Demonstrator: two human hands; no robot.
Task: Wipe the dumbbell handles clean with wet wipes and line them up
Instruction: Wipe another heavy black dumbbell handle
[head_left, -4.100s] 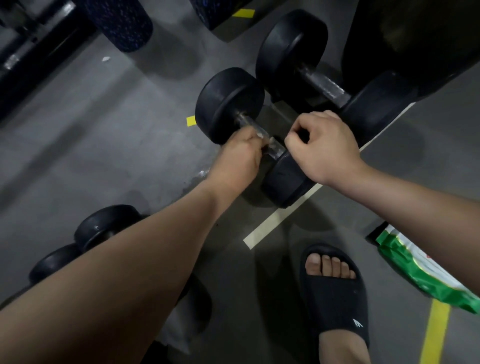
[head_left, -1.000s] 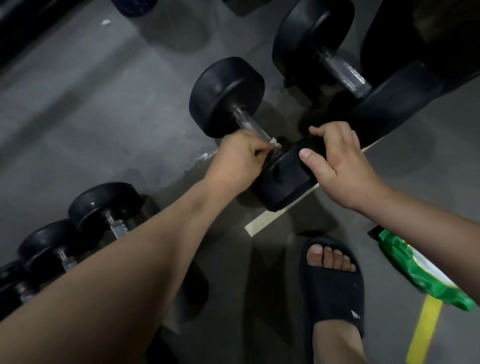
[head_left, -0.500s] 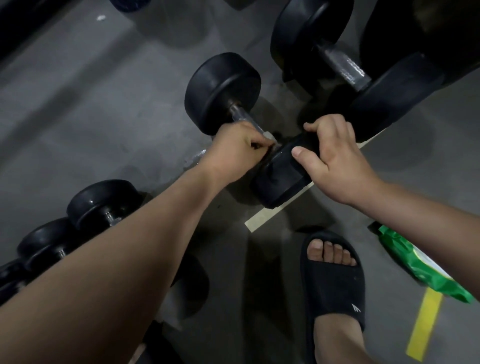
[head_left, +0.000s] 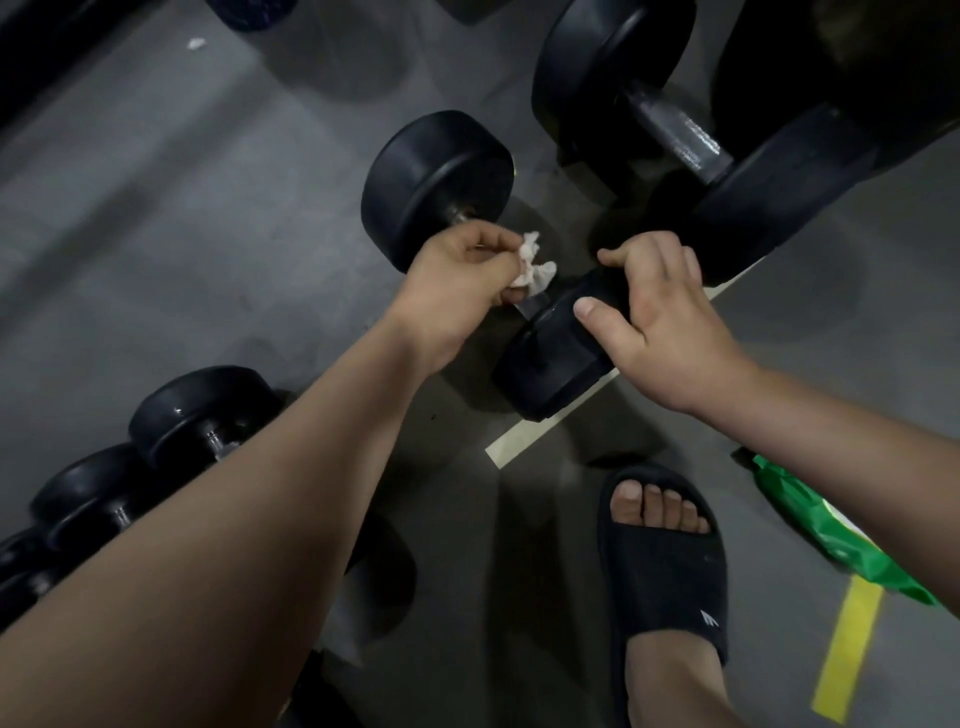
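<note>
A black dumbbell (head_left: 436, 182) lies on the grey floor in the middle of the view. My left hand (head_left: 457, 280) grips a crumpled white wet wipe (head_left: 169, 260) over its handle, which is mostly hidden under the hand. My right hand (head_left: 660, 322) grips the dumbbell's near weight (head_left: 550, 364), fingers curled over its top and thumb on its side. A bigger dumbbell (head_left: 680, 135) with a bare metal handle lies just behind, to the upper right.
A row of smaller black dumbbells (head_left: 192, 415) runs along the lower left under my left forearm. A green wet wipe pack (head_left: 810, 519) lies at the right. My foot in a black slide (head_left: 665, 561) stands at bottom centre. Pale and yellow floor tape lines lie nearby.
My left hand has lifted slightly off the handle, so the white wipe now shows between its fingers. My right hand stays on the near weight.
</note>
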